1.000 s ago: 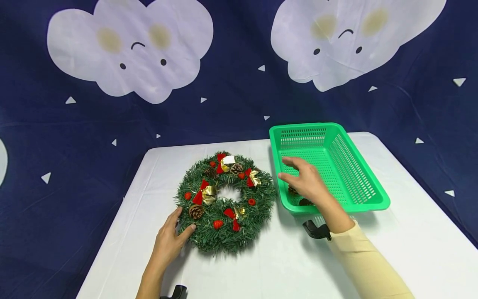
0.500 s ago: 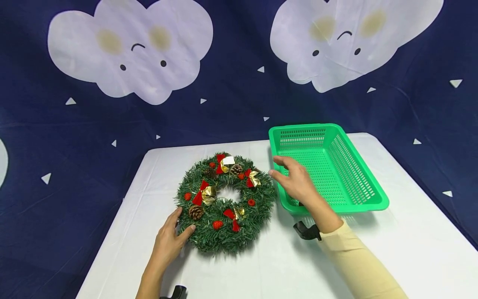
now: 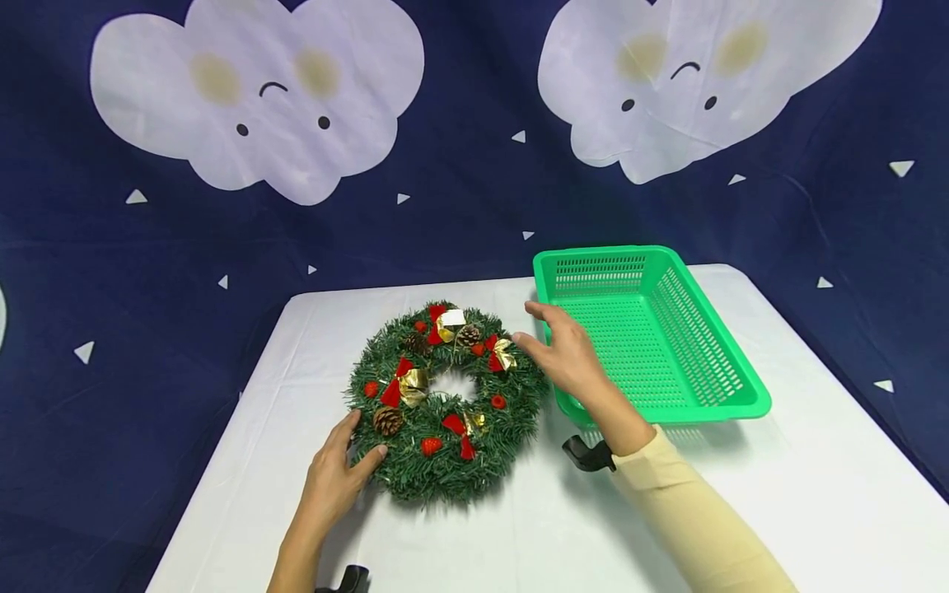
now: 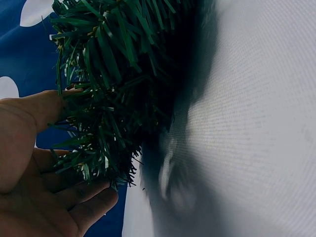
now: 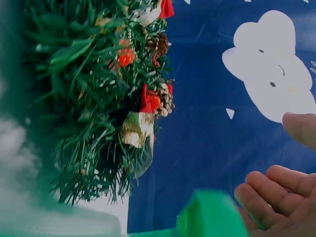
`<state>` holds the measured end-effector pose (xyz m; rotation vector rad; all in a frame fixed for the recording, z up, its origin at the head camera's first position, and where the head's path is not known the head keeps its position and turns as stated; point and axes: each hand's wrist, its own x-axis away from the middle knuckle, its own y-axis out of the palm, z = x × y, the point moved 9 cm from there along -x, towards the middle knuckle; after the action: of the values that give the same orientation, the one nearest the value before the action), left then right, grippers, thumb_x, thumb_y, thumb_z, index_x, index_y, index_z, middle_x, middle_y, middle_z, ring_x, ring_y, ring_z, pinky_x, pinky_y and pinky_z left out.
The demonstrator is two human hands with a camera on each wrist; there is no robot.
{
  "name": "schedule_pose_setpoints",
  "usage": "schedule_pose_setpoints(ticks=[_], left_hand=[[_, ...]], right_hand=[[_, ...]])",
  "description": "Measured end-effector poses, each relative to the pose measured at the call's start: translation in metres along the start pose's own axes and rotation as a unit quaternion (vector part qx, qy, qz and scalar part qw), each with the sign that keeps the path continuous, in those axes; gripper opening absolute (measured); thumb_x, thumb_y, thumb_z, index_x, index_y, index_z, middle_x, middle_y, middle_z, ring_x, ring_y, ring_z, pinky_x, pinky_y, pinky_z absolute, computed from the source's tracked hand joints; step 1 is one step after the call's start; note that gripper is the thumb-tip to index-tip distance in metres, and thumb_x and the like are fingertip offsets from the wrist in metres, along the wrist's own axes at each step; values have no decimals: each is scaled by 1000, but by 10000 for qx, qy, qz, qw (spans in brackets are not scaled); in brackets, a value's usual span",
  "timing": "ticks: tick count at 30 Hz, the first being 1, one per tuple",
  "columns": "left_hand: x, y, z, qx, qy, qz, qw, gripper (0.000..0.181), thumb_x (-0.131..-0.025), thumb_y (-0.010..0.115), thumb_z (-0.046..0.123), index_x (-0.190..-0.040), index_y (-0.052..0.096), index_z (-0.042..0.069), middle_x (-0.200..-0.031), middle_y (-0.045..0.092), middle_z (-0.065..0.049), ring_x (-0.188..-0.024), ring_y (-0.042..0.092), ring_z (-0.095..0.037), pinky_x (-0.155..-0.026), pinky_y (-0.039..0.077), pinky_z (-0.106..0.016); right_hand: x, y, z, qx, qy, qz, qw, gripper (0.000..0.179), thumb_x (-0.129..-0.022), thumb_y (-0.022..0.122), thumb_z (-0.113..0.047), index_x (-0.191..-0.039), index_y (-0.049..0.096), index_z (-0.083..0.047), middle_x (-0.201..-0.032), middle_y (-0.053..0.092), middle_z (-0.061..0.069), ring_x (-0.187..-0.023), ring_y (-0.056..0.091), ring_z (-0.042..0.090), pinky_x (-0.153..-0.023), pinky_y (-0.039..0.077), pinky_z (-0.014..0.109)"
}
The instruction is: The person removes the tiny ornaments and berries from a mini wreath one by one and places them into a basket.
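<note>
Green artificial-pine wreath (image 3: 433, 420), round with a hole at its centre: lies flat on the white cloth-covered tabletop (image 3: 460, 543), left of the middle, its far side near the far edge. Fittings: four red-and-gold ribbon bows (image 3: 404, 384), brown pine cones (image 3: 388, 421), small red berries (image 3: 432, 445), one white rectangular tag (image 3: 452, 318) by the farthest bow.

Left hand (image 3: 334, 478): at the near-left rim of the wreath; thumb and relaxed fingers spread apart, resting against the sprigs without clenching. White cloth runs from this hand to the left edge of the tabletop, and from the wreath's near side to the bottom of the head view.

Right hand (image 3: 567, 354): raised over the narrow gap between wreath and basket, thumb well parted from the fingers, gripping nothing; thumb tip close to the wreath's right-hand bow in the head view. Cream sleeve (image 3: 697, 511) on that arm; black wrist mount (image 3: 589, 453) below the wrist.

Bright green rectangular plastic basket (image 3: 652, 346), slotted walls: at the far right of the tabletop, by the far edge, its left rim just beside the wreath and partly hidden by the right hand. Cloth lies along its right side towards the right edge.

Dark blue backdrop (image 3: 474, 198) with white clouds (image 3: 259, 99): hangs beyond the far edge.
</note>
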<state>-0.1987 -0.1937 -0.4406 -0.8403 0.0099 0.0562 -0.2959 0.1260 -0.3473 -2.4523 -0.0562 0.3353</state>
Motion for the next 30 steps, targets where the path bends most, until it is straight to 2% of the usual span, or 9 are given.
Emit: schedule_pose_setpoints(ticks=[7,12,17,30], left_hand=[[1,1,0,40,-51,-58,10000,76,-89,63,33,-149,26,5,-152,29,-21,-134,35,-46,-106,33,-61],[1,0,0,45,-14,1,10000,76,-88,65,33,-148,27,4,-152,31,-22,-135,34,-45,-108,31,-61],[1,-1,1,8,34,28,10000,75,-89,63,33,-148,27,3,-151,31,-23,-134,34,-46,-106,32,-62],[1,-1,0,31,-14,0,10000,76,-89,64,34,-148,27,5,-152,31,-21,-130,40,-47,-103,37,-62]], right_hand=[[-5,4,-4,-153,89,158,9997,57,-90,63,-35,-139,45,-14,-141,49,10,-132,44,30,-108,37,51],[-9,6,-11,-183,-87,343,9992,54,-89,65,-31,-136,49,-9,-139,51,12,-130,46,31,-108,37,50],[-11,11,-15,-198,-172,342,9991,53,-89,64,-31,-135,50,-9,-138,52,12,-129,47,31,-106,39,50],[-17,25,-12,-327,-17,341,9989,52,-89,64,-32,-134,52,-11,-136,54,10,-127,50,29,-105,41,48]])
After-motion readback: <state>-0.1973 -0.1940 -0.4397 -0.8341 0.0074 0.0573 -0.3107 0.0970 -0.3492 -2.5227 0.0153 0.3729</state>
